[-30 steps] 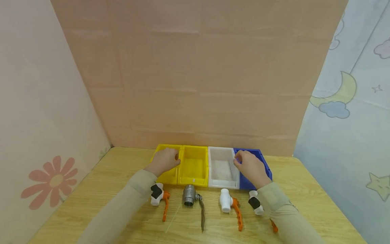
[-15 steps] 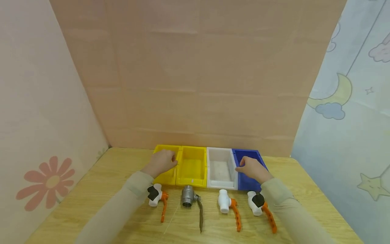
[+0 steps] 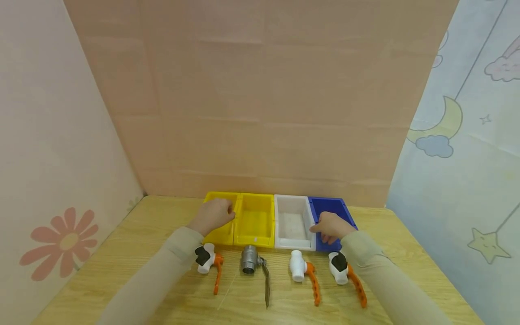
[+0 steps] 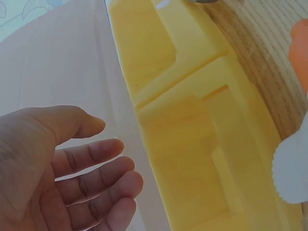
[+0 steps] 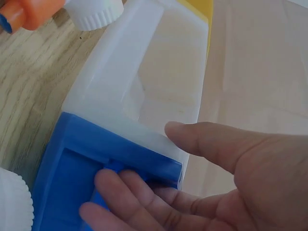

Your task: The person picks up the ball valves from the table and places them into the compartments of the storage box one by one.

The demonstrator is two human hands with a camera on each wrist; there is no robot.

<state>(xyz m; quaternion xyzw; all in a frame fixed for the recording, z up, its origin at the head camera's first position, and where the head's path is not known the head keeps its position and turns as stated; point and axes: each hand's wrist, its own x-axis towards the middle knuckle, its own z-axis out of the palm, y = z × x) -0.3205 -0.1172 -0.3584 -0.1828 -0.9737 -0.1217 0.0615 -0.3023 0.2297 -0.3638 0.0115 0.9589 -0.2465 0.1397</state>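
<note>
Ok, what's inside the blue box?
In the blue box, only bare blue plastic shows. The right hand is over part of it, so I can't see what's under there.

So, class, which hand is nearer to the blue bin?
The right. The right hand is at the blue bin, its fingers over the opening; the left hand is at the left yellow bin, the row's other end.
</note>
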